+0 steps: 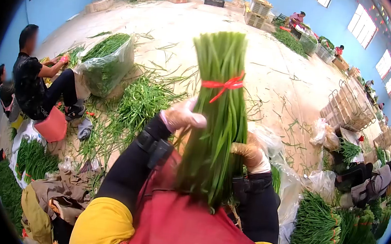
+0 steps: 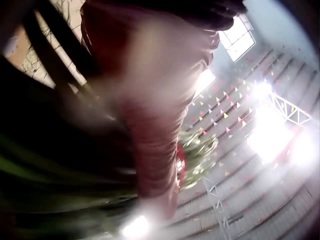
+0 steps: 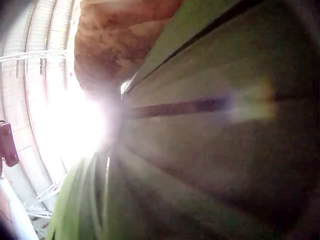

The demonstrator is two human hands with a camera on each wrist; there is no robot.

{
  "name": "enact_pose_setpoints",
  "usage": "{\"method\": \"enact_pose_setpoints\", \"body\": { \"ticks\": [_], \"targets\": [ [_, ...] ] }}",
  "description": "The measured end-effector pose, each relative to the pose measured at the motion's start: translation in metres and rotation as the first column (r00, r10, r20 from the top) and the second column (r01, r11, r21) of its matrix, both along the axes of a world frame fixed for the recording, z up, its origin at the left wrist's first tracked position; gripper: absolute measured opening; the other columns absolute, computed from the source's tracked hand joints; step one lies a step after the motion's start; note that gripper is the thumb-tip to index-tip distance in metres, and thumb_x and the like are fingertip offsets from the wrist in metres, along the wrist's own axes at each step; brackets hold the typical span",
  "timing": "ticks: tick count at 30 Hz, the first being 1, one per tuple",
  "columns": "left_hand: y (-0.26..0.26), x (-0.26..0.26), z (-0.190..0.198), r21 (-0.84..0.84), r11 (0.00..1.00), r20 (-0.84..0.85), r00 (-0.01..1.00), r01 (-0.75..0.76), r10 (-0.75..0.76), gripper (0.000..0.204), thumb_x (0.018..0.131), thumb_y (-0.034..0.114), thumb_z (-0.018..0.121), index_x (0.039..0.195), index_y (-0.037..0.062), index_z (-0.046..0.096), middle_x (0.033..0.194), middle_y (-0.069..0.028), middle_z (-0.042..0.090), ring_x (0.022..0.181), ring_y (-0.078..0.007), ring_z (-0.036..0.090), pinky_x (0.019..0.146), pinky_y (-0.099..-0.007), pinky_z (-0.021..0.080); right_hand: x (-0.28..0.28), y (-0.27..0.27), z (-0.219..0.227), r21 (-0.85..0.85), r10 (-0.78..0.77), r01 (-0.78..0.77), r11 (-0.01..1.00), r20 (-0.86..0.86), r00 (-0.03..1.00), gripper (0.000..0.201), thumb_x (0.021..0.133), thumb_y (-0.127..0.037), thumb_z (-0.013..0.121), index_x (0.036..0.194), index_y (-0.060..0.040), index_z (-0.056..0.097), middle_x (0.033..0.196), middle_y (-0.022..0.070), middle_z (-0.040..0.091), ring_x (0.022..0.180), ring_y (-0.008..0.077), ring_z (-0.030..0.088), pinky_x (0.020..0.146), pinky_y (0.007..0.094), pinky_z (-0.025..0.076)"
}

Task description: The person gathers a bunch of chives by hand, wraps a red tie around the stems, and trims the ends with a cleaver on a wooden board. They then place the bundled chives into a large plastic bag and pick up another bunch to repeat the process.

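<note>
A thick bundle of garlic chives (image 1: 217, 138) stands upright in front of the chest, bound by a red tie (image 1: 224, 84) near its pale, evenly cut top. My gloved left hand (image 1: 183, 115) grips its left side below the tie, thumb across the front and fingers hidden behind. Lower down on the right, my gloved right hand (image 1: 253, 156) holds the bundle with its thumb on the leaves. Large in the right wrist view, green leaves (image 3: 215, 160) lie close against the glove. The left wrist view is blurred, with the bundle's tied end (image 2: 199, 155) behind the glove.
Loose chives (image 1: 144, 101) lie heaped on the floor at the left, beside a filled plastic bag (image 1: 109, 68). A person (image 1: 34, 75) sits on a red stool (image 1: 52, 124). Tied bundles (image 1: 314, 230) lie at the lower right; crates (image 1: 350, 105) stand beyond.
</note>
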State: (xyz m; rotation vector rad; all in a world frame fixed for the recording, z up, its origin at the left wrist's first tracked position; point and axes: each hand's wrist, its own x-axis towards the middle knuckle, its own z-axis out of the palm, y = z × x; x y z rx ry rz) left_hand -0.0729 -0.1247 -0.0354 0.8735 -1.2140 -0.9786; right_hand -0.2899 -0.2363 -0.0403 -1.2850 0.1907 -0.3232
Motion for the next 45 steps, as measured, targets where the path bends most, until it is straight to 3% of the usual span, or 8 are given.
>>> {"method": "enact_pose_setpoints", "body": {
  "ticks": [11, 13, 23, 29, 35, 39, 43, 45],
  "targets": [
    [-0.018, 0.005, -0.026, 0.121, 0.965, -0.418, 0.870, -0.233, 0.263, 0.043, 0.075, 0.025, 0.062, 0.111, 0.0015, 0.058, 0.098, -0.0116, 0.066, 0.082, -0.0220, 0.066, 0.075, -0.0358, 0.056, 0.014, -0.010, -0.001, -0.162, -0.107, 0.127, 0.978, 0.128, 0.986, 0.073, 0.080, -0.022, 0.066, 0.140, -0.0007, 0.030, 0.133, 0.0115, 0.044, 0.118, 0.0186, 0.045, 0.101, 0.0301, 0.035],
    [-0.020, 0.003, -0.007, 0.070, 0.963, -0.554, 0.793, -0.261, 0.255, 0.031, 0.076, 0.018, 0.069, 0.101, 0.0016, 0.061, 0.089, -0.0086, 0.066, 0.072, -0.0168, 0.065, 0.064, -0.0289, 0.056, 0.020, 0.001, -0.004, -0.576, -0.227, 0.249, 0.779, 0.111, 0.968, 0.075, 0.081, -0.025, 0.065, 0.141, -0.0008, 0.027, 0.136, 0.0129, 0.042, 0.123, 0.0205, 0.042, 0.103, 0.0302, 0.032],
    [-0.008, 0.054, -0.001, 0.122, 0.721, -0.575, 0.544, -0.682, 0.612, 0.032, 0.075, 0.016, 0.074, 0.102, 0.0024, 0.065, 0.094, -0.0089, 0.067, 0.078, -0.0184, 0.065, 0.070, -0.0299, 0.056, -0.092, -0.036, -0.157, -0.561, -0.203, -0.418, 0.715, -0.738, 0.643, 0.033, 0.082, -0.024, 0.060, 0.110, -0.0073, 0.062, 0.106, 0.0170, 0.064, 0.101, 0.0294, 0.060, 0.086, 0.0353, 0.047],
    [-0.014, 0.048, -0.001, 0.120, 0.591, -0.507, 0.463, -0.798, 0.727, 0.028, 0.077, 0.014, 0.072, 0.102, 0.0030, 0.068, 0.101, -0.0064, 0.065, 0.090, -0.0160, 0.061, 0.084, -0.0265, 0.048, -0.082, -0.020, -0.054, -0.548, -0.310, 0.051, 0.835, -0.392, 0.866, 0.031, 0.085, -0.009, 0.056, 0.116, -0.0048, 0.060, 0.111, 0.0128, 0.064, 0.101, 0.0215, 0.061, 0.087, 0.0302, 0.046],
    [-0.031, 0.027, -0.018, -0.004, 0.562, -0.241, 0.547, -0.827, 0.802, 0.027, 0.082, 0.016, 0.065, 0.106, 0.0023, 0.066, 0.109, -0.0067, 0.064, 0.105, -0.0156, 0.058, 0.095, -0.0290, 0.041, -0.003, 0.022, 0.023, -0.824, -0.127, 0.433, 0.365, 0.416, 0.900, 0.045, 0.079, -0.004, 0.057, 0.125, -0.0038, 0.053, 0.119, 0.0153, 0.058, 0.107, 0.0268, 0.056, 0.095, 0.0344, 0.042],
    [-0.029, -0.001, 0.009, 0.025, 0.734, -0.507, 0.624, -0.679, 0.595, 0.034, 0.070, 0.001, 0.075, 0.101, -0.0018, 0.061, 0.092, -0.0071, 0.066, 0.080, -0.0155, 0.063, 0.073, -0.0280, 0.052, 0.034, 0.026, -0.007, -0.975, -0.182, 0.188, -0.117, 0.207, 0.961, 0.070, 0.075, -0.018, 0.064, 0.138, -0.0100, 0.035, 0.135, 0.0142, 0.041, 0.120, 0.0355, 0.040, 0.100, 0.0431, 0.033],
    [-0.016, 0.007, 0.028, -0.105, 0.662, -0.406, 0.639, -0.742, 0.653, 0.040, 0.068, 0.002, 0.076, 0.104, -0.0001, 0.059, 0.092, -0.0073, 0.065, 0.078, -0.0158, 0.063, 0.072, -0.0279, 0.053, -0.015, -0.001, -0.154, -0.867, -0.111, -0.425, 0.259, -0.464, 0.879, 0.049, 0.080, -0.027, 0.061, 0.125, -0.0101, 0.050, 0.109, 0.0174, 0.059, 0.102, 0.0290, 0.057, 0.090, 0.0388, 0.044],
    [-0.011, 0.006, 0.036, -0.153, 0.667, -0.441, 0.654, -0.730, 0.615, 0.039, 0.068, 0.002, 0.076, 0.103, -0.0004, 0.059, 0.092, -0.0073, 0.066, 0.078, -0.0156, 0.063, 0.072, -0.0276, 0.053, -0.057, -0.001, -0.141, -0.515, 0.034, -0.816, 0.261, -0.840, 0.541, 0.054, 0.081, -0.027, 0.062, 0.130, -0.0094, 0.048, 0.119, 0.0152, 0.057, 0.111, 0.0270, 0.054, 0.096, 0.0346, 0.041]
  ]
}}
